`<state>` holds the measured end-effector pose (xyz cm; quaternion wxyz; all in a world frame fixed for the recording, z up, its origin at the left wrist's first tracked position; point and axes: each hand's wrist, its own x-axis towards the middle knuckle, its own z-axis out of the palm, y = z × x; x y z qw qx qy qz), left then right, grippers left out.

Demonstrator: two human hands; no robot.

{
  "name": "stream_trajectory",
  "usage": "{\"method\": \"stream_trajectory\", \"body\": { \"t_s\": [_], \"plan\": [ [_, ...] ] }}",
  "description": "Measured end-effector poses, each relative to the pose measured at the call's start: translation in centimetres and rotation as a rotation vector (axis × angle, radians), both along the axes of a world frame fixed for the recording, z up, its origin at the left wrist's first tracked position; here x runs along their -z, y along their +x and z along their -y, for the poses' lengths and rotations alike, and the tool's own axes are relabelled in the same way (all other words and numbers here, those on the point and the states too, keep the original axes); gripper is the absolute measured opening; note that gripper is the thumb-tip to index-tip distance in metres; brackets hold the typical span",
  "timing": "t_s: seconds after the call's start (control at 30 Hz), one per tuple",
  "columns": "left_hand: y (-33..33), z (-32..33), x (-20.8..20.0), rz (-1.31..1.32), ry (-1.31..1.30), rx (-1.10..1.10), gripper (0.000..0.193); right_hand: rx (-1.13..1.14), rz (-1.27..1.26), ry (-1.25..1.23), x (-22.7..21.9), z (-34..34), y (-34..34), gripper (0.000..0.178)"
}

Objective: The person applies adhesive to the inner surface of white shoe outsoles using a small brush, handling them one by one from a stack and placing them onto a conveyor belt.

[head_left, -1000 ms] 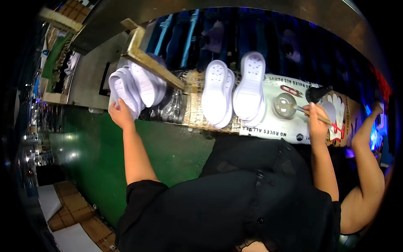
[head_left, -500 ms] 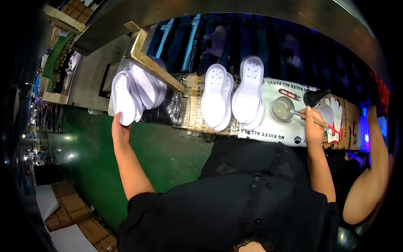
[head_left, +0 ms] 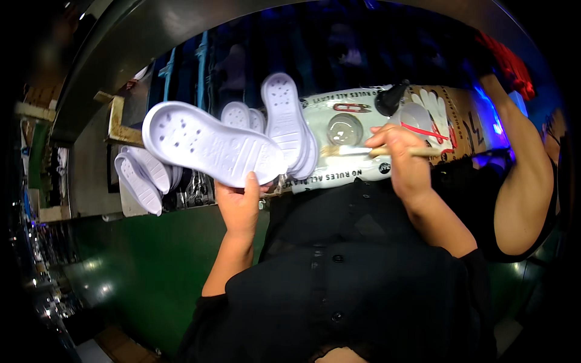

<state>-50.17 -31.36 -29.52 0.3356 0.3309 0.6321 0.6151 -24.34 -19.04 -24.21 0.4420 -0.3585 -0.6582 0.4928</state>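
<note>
Item: white moulded shoe sole [head_left: 212, 142], elongated, perforated toward its far end. Location: up and left from the fingers of the left hand [head_left: 238, 209], the nearer hand, which grasp its lower-right end, thumb on the face (the other fingers mostly hidden). Long axis: slanting from upper left to lower right.

Item: flat paintbrush [head_left: 363, 150], pale bristles, wooden handle. Location: pinched in the fingers of the right hand [head_left: 405, 163], bristles pointing left toward the sole's held end, apart from it.

Writing: dark capitals on the white plastic sheet [head_left: 315, 112], left of the right fingers; further print on the brown cardboard [head_left: 469, 112], right of them.
</note>
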Motion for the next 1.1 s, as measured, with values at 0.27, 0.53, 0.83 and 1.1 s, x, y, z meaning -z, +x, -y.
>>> {"method": "stream_trajectory", "body": {
  "t_s": [0.27,0.53,0.83,1.1],
  "plan": [
    [3.8,-2.4,-1.7,-0.087,0.114,0.102,0.038,-0.159,0.110,0.482,-0.7,0.8,-1.1,0.016],
    [4.3,-2.4,-2.3,-0.182,0.151,0.090,0.037,-0.062,0.231,0.548,0.0,0.4,-0.7,0.013],
    [4.5,-2.7,-1.4,-0.407,0.263,0.117,0.037,-0.132,0.338,0.534,0.2,0.7,-0.6,0.012],
    [5.1,-2.8,-2.1,-0.281,0.254,0.094,0.037,-0.112,0.192,0.510,0.0,0.8,-1.5,0.022]
  ]
}}
